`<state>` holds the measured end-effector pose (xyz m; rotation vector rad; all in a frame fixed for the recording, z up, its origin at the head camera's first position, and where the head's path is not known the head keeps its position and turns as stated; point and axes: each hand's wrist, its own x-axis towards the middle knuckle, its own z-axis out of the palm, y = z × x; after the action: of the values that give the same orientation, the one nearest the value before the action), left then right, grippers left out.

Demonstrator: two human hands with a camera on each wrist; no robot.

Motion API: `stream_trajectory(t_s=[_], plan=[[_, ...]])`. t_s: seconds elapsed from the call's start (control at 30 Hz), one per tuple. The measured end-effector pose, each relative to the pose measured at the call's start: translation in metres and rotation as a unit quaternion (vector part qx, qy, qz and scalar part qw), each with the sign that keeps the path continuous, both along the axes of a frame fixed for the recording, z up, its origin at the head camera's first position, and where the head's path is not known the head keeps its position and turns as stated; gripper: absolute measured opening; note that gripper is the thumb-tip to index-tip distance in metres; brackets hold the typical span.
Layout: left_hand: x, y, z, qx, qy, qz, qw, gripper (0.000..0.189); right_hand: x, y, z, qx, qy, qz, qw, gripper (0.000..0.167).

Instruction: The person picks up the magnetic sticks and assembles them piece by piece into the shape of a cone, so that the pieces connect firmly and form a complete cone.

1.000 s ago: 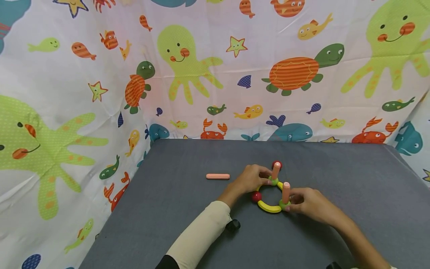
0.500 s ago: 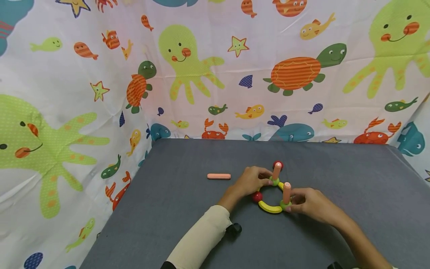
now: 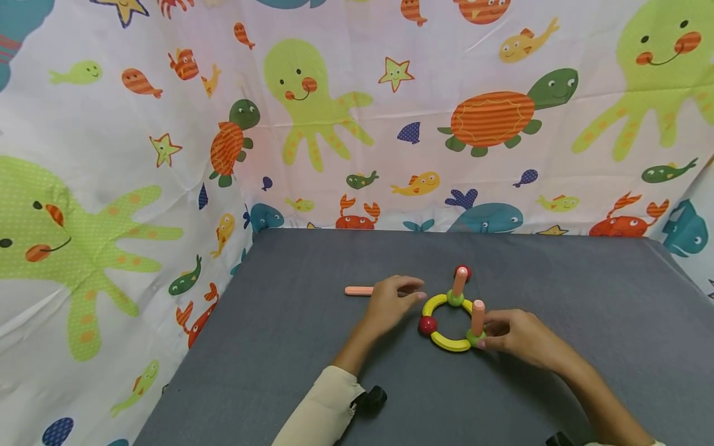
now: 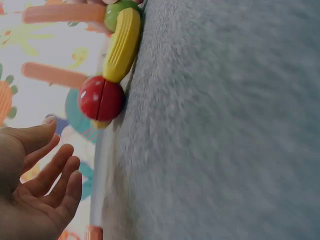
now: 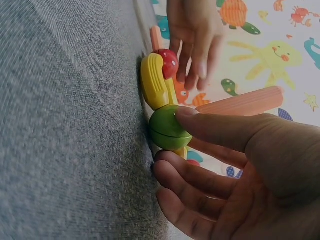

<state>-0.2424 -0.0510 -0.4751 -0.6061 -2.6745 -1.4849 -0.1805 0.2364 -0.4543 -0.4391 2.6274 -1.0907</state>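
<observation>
On the cloth lies a ring of yellow curved pieces (image 3: 450, 344), a red ball (image 3: 427, 326) and two green balls. One orange stick (image 3: 478, 314) rises from the near green ball (image 5: 170, 132), another orange stick (image 3: 460, 283) from the far green ball (image 3: 455, 299). My right hand (image 3: 519, 339) pinches the near green ball between thumb and fingers. My left hand (image 3: 392, 305) is off the ring to its left, fingers loosely bent and holding nothing; its palm shows in the left wrist view. It partly hides a lying orange stick (image 3: 358, 290).
A second red ball (image 3: 467, 271) sits behind the far upright stick, partly hidden by it. The grey cloth-covered table (image 3: 290, 347) ends at a curtain (image 3: 357, 142) printed with sea animals, which also hangs along the left side.
My left hand has let go of the far green ball and moved left, now covering the right end of the lying orange stick. The right hand keeps its hold on the near green ball.
</observation>
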Motion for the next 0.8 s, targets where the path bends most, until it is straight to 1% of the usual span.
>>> stream_trajectory(t_s=[0.17,0.37,0.47,0.63,0.8], plan=[[0.006,-0.018,0.000,0.033,0.009,0.031,0.9989,0.030,-0.001,0.001,0.000,-0.001,-0.002,-0.001,1.0000,0.031],[0.013,-0.033,0.003,0.082,0.006,0.062,0.9946,0.030,-0.001,0.002,-0.001,-0.004,-0.008,-0.001,1.0000,0.032],[0.013,-0.037,0.004,0.095,0.007,0.078,0.9924,0.029,-0.001,0.002,-0.001,-0.005,-0.010,-0.001,0.9999,0.032],[0.009,-0.043,0.004,0.115,0.003,0.108,0.9875,0.029,-0.001,0.002,-0.002,-0.005,-0.007,0.001,1.0000,0.033],[0.008,-0.047,0.002,0.117,-0.006,0.134,0.9840,0.028,-0.001,0.002,-0.002,-0.006,-0.008,0.000,1.0000,0.034]])
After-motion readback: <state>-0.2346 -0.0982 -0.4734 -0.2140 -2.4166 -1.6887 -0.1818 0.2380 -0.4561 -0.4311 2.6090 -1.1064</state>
